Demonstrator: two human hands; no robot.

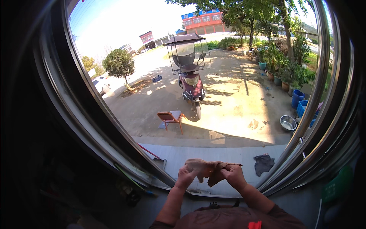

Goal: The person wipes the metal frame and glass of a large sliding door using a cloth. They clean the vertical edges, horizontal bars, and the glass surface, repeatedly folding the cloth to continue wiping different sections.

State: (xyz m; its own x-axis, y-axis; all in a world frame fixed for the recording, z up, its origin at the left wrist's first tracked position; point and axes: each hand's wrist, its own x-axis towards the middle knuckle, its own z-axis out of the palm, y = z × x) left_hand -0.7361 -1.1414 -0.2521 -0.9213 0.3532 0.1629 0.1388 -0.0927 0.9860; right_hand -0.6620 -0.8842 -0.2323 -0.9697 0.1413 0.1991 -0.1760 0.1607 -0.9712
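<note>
A brown cloth (210, 166) is held up in front of my body, stretched between both hands. My left hand (187, 175) grips one end, and my right hand (234, 175) pinches the other. The middle of the cloth is bunched, with loose corners hanging below the fingers. Beneath it lies the pale tiled floor of a doorway. On those tiles to the right, apart from my hands, a dark grey cloth (263, 165) is spread out and crumpled.
Metal door frames (310, 114) curve along both sides. A dustpan (160, 163) with a red handle stands at the left of the threshold. Outside are a chair (172, 116), a canopied electric scooter (193, 83), a metal basin (288, 123), a blue bucket (297, 99) and several potted plants.
</note>
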